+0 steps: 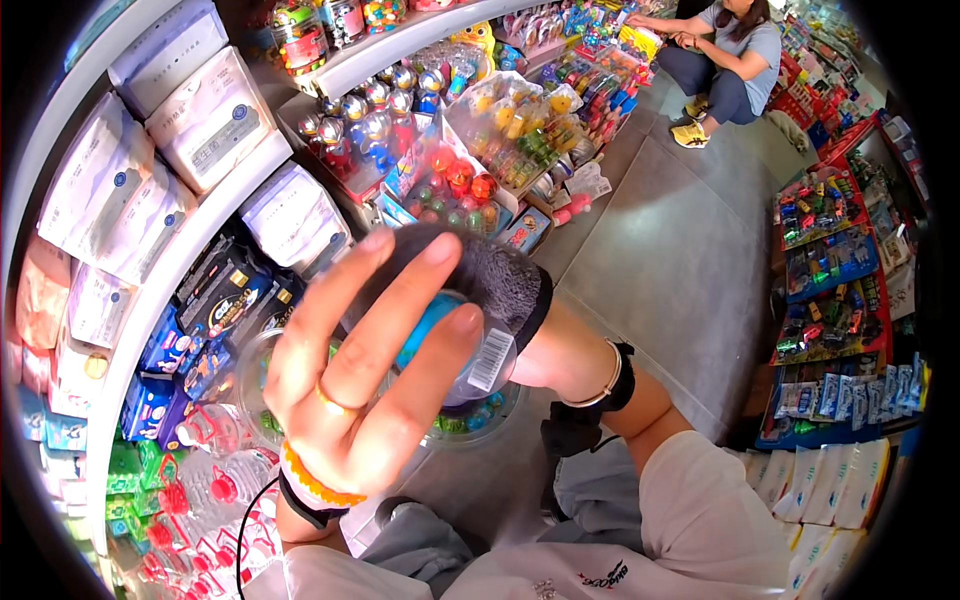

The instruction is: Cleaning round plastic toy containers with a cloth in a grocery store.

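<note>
My left hand [352,382], with a ring and an orange beaded bracelet, spreads its fingers over a small clear plastic container [517,369] with something blue inside. A barcode label [491,360] is stuck to its side. A dark grey plush mitt [517,289] with a black hem covers my right hand, so its fingers are hidden. The mitt lies against the far side of the container. Below both hands stands a round clear plastic tub [249,375] with small green and blue balls in it, partly covered by my left hand.
Shelves with tissue packs [210,124] and red-capped water bottles [225,484] run along the left. Boxes of toys [517,124] stand ahead. Toy cards [829,262] hang on the right. A person [724,60] crouches beyond the grey tiled floor [652,225].
</note>
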`<state>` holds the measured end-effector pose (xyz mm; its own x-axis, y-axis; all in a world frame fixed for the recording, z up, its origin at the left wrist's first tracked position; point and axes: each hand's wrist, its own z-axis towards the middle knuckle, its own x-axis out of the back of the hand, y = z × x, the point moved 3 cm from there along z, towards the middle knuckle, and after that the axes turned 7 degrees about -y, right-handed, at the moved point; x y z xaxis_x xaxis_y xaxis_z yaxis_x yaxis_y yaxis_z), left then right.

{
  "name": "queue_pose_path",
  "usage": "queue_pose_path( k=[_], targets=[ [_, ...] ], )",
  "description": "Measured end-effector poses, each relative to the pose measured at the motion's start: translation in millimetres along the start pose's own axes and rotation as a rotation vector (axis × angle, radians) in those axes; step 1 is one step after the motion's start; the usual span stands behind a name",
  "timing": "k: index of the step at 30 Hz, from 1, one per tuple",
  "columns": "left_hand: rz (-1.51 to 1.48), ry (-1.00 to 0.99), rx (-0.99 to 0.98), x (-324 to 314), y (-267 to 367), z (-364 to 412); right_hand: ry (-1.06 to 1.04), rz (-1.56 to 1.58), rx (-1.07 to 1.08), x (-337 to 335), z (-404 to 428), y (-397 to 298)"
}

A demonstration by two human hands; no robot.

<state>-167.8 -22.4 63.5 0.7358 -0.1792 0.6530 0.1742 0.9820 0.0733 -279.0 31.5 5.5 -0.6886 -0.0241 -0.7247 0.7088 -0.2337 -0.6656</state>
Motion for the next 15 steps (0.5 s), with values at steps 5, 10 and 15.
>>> queue_pose_path(
  k=[5, 10, 15],
  targets=[
    [-0.041, -0.191, 0.101, -2.2, -11.0, 1.5, -0.196, -0.693, -0.01, 16.8, -5.0, -8.2],
    [-0.007, -0.359, 0.152, -12.0, -16.3, -3.8, 0.001, -0.828, -0.009, 20.4, -9.6, -17.7],
    [-0.269, -0.107, 0.34, -13.6, -30.6, -5.9, 0.133, -0.688, 0.327, 26.0, -2.1, -23.4]
  ],
)
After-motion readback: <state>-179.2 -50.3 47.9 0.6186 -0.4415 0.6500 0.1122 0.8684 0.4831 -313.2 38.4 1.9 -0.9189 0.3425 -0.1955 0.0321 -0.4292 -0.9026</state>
